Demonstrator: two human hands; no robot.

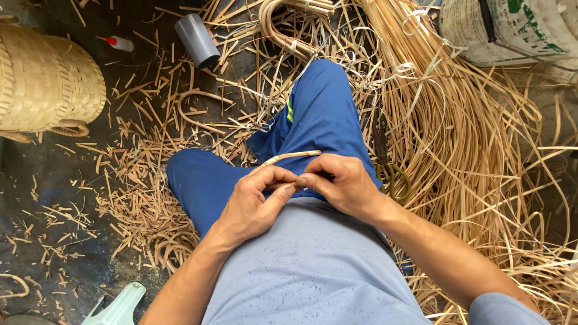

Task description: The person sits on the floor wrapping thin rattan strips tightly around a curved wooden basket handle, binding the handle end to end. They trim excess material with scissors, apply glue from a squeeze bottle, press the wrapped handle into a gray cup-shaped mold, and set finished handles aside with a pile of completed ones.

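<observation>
Just above a grey-shirted belly, a thin tan cane strip [293, 157] is pinched between the left hand [256, 204] and right hand [340, 183], fingers pressed together over blue trousers [319, 114], with a woven bamboo basket [48, 78] well apart.

rattan strip [293, 156] | thin, tan, bent | over lap, pinched

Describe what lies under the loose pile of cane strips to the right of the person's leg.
Dark-handled shears poke out from under the cane strips, their looped handles showing by the right hand. The blade ends and the ground beneath are covered by strips, so nothing more can be seen.
</observation>
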